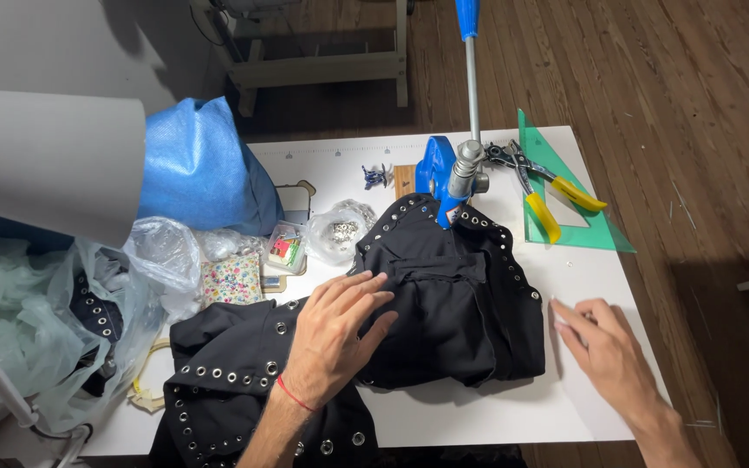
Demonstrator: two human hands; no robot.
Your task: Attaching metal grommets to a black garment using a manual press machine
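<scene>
A black garment [444,303] studded with silver eyelets lies across the white table [565,277]. My left hand [335,334], with a red thread at the wrist, rests flat on the cloth, fingers spread. One edge of the garment sits under the head of a blue hand press [444,178] with a long upright lever. My right hand [604,347] lies on the bare table just right of the garment, fingers together and pointing toward the cloth, holding nothing that I can see.
Yellow-handled punch pliers [543,186] lie on a green set square [556,195] at the back right. A clear bag of metal eyelets [340,232], a floral pincushion [231,279], a blue bag [201,165] and plastic bags [45,338] crowd the left. Wooden floor surrounds the table.
</scene>
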